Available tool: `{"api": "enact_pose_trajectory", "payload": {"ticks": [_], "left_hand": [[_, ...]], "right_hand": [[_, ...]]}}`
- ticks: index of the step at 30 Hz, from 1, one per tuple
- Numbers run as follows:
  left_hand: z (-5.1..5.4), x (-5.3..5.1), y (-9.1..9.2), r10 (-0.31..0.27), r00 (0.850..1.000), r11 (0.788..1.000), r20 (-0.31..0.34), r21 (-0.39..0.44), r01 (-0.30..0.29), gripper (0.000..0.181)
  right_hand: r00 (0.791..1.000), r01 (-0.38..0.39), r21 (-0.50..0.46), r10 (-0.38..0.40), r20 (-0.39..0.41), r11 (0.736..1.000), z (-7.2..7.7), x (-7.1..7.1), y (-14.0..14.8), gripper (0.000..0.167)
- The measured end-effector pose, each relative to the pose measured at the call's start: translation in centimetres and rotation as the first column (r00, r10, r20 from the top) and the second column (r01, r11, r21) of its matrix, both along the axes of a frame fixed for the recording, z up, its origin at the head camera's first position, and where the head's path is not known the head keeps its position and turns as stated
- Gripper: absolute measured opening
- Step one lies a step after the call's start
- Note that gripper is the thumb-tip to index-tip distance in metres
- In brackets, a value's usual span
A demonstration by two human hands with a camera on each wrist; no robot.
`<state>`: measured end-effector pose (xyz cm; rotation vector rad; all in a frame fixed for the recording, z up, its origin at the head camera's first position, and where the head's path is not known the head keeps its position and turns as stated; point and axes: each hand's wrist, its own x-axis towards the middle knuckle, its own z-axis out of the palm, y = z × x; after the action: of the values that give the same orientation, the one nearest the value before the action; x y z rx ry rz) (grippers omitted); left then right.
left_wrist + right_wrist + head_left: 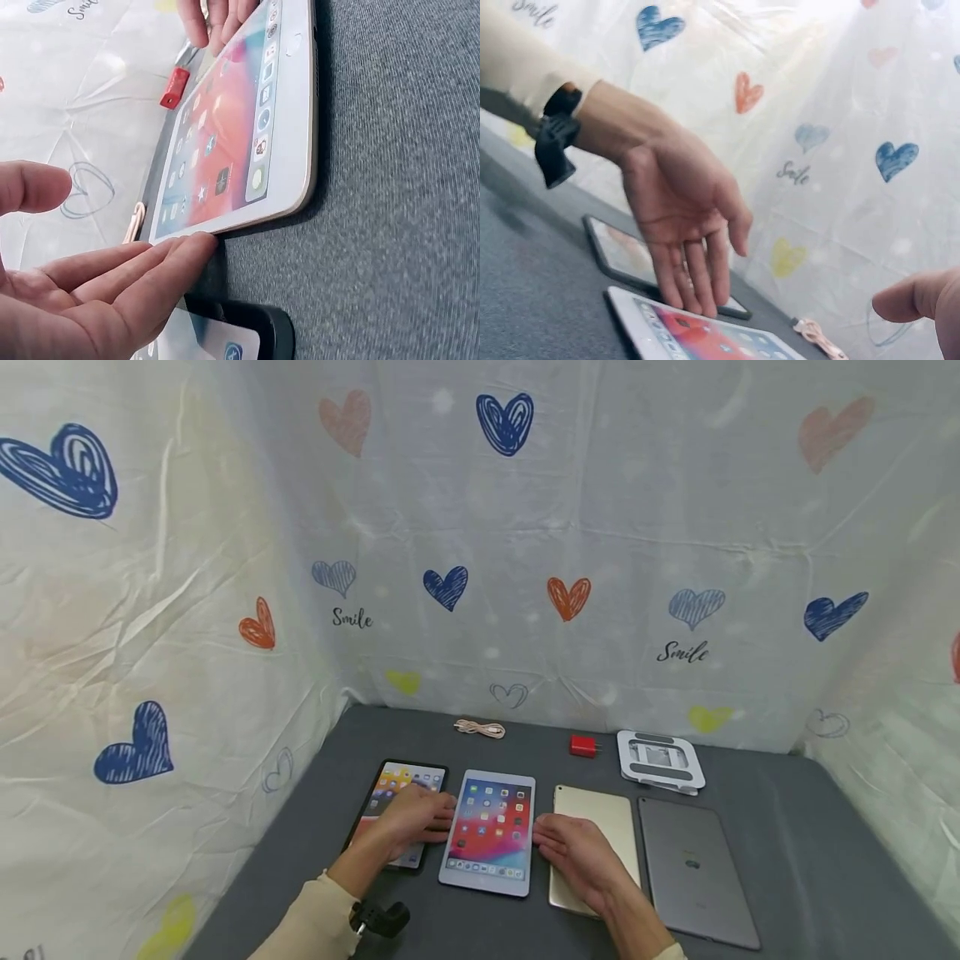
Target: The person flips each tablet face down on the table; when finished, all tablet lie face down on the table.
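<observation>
A white tablet point(489, 837) with a lit screen of app icons lies face up between both hands. At its left edge, my left hand point(414, 818) rests straight fingertips point(201, 241) against the rim, thumb raised apart. My right hand point(583, 858) is at the opposite edge, fingers extended and bent slightly; whether they touch is hard to tell. Under the left hand lies a black-framed tablet point(378, 789), also lit and partly covered. Beneath the right hand is a gold tablet point(600, 806), back up. In the right wrist view, the left palm faces the white tablet point(641, 315).
Farther right, a grey tablet point(697, 868) lies back up. Along the rear of the dark table point(810, 860) are a coiled pale cable point(480, 728), a red charger plug point(582, 746) and a folded white-and-grey stand point(660, 762). Heart-printed curtains point(480, 510) enclose the table.
</observation>
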<state>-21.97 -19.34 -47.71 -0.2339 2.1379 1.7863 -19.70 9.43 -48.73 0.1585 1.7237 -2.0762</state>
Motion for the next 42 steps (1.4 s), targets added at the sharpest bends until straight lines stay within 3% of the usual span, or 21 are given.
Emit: {"api": "enact_pose_trajectory", "payload": {"ticks": [5,12,16,30,35,42], "left_hand": [[-0.1,0.0,0.4,-0.013,1.0,1.0,-0.003,0.006,0.013,0.047],[-0.4,-0.2,1.1,-0.045,0.999,0.999,-0.003,0.014,0.045,0.052],[-0.3,-0.2,1.9,-0.06,0.998,0.998,-0.006,0.027,0.06,0.052],[-0.5,-0.1,4.3,-0.16,0.987,0.985,0.006,0.073,0.159,0.047],[1.4,-0.3,4.4,-0.188,0.981,0.974,-0.043,0.122,0.191,0.05],[4.7,-0.6,5.4,-0.245,0.964,0.935,-0.101,0.239,0.263,0.049]], "right_hand": [[0.999,-0.012,-0.078,0.016,0.05,0.997,-0.3,-0.2,0.8,0.063],[0.997,-0.004,-0.093,0.011,0.078,0.996,-0.3,-0.3,1.8,0.072],[0.998,-0.03,-0.125,0.037,0.057,0.992,0.2,-0.5,2.5,0.08],[0.999,-0.028,-0.067,0.025,-0.036,0.997,1.4,-0.5,5.7,0.075],[0.995,-0.085,-0.111,0.078,-0.06,0.99,2.0,-0.3,6.1,0.075],[0.989,-0.125,-0.129,0.114,-0.089,0.984,3.2,-0.5,5.7,0.073]]}}
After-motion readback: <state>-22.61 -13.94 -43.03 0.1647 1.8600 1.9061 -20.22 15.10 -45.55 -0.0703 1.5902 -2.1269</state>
